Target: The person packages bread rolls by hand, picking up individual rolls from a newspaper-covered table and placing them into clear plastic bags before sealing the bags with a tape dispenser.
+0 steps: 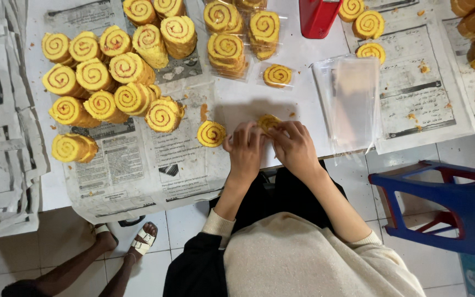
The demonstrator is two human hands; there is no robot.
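Note:
My left hand [244, 149] and my right hand [293, 146] meet at the table's near edge, both closed around one yellow swirl cake slice [267, 121] that peeks out above the fingers. Whether a clear bag is around it is hard to tell. Just left of my left hand lies a loose slice [211, 133] flat on the newspaper [133, 165]. A stack of clear plastic bags [352, 102] lies right of my right hand.
Several swirl cake rolls are piled at the left [105, 82]. Bagged slices [226, 52] sit further up the table, beside a red container [317, 16]. A blue stool [441, 203] stands at the right. Another person's sandalled feet [130, 242] are under the table's left side.

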